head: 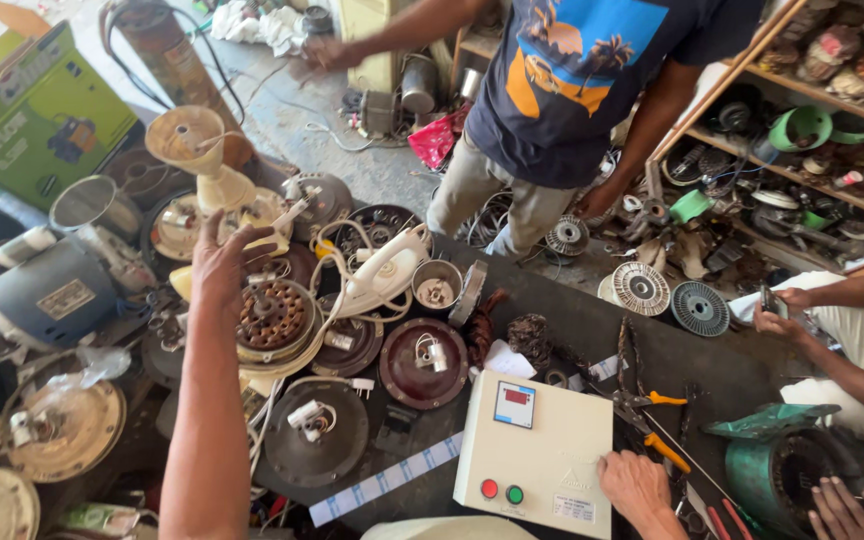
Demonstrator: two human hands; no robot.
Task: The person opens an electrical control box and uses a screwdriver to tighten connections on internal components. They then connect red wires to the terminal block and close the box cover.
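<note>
Copper-wound fan motor (274, 318) lies under left hand (220, 262).

Left hand (220, 262) reaching out over round fan motor (274, 318), fingers spread. Right hand (636, 483) resting flat on cream box (535, 450).

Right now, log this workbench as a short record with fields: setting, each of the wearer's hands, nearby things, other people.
setting: cluttered dark workbench strewn with fan motors and parts
left hand: open, fingers spread, reaching over a fan motor with copper windings
right hand: resting at the edge of a cream control box with red and green buttons
nearby: white clothes iron; orange-handled pliers; green motor housing
other people: a person in a dark printed shirt standing beyond the bench; another's hands at the right edge
</note>
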